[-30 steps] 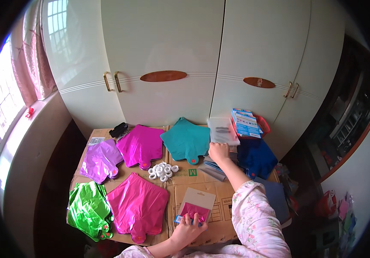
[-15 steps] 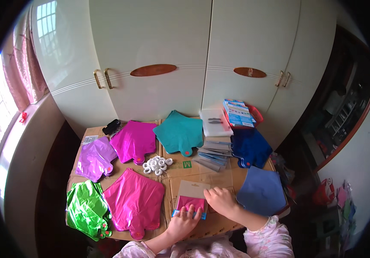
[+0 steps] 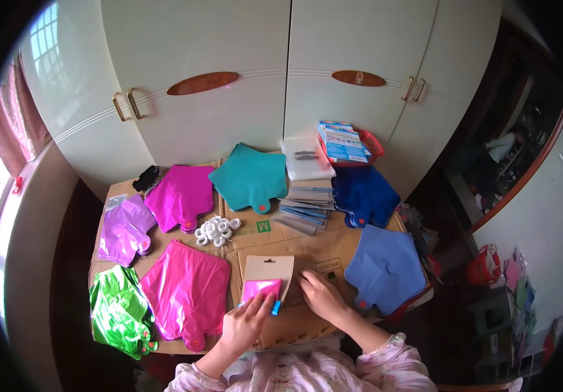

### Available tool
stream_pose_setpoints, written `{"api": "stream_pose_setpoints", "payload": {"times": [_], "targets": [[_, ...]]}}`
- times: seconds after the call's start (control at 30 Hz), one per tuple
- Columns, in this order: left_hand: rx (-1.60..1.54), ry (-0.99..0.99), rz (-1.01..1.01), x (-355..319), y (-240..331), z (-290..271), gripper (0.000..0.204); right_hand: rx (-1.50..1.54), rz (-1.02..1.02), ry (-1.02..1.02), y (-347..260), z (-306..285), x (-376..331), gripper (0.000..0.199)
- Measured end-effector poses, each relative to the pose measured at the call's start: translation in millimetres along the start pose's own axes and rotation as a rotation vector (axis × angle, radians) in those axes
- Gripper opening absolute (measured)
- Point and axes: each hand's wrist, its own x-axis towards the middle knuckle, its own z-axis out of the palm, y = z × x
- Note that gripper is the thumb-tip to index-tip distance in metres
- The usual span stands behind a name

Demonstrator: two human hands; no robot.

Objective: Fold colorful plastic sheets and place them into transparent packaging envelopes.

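My left hand (image 3: 245, 321) is closed over the lower end of a beige backing card (image 3: 269, 264) with a hang hole at its top. Under its fingertips lies a folded pink foil balloon (image 3: 262, 286), and a bit of blue edge pokes out below. The left thumb is hidden. Just right of the card, my right hand (image 3: 321, 295) is low over the cardboard with its fingers curled together; what they hold, if anything, is hidden. A large flat pink foil balloon (image 3: 187, 294) is spread to the left of the card.
Around the cardboard-topped table (image 3: 307, 251) lie green (image 3: 119, 310), lilac (image 3: 124, 228), magenta (image 3: 178, 196), teal (image 3: 250, 176), navy (image 3: 366, 196) and blue-grey (image 3: 386, 268) foil balloons. White ribbon rolls (image 3: 216, 230), stacked cards (image 3: 306, 202), a clear bag pack (image 3: 307, 160) and a red basket (image 3: 374, 147) also stand there.
My right hand has come off the card's right edge onto the cardboard beside it. The left fingers have drawn together, and the card now sits tilted. The whole view has shifted.
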Motion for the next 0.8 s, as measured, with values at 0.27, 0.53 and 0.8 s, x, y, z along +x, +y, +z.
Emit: {"api": "stream_pose_setpoints", "payload": {"times": [0.27,0.53,0.8], "targets": [[0.288,-0.178,0.139,-32,11,-14,0.046,-0.099,-0.088,0.109,12,10,7,0.024],[0.28,-0.219,0.163,-34,19,-22,0.045,-0.411,-0.152,0.062,2,5,8,0.023],[0.286,-0.235,0.204,-43,23,-17,0.046,-0.285,-0.122,0.098,0,9,10,0.008]]}}
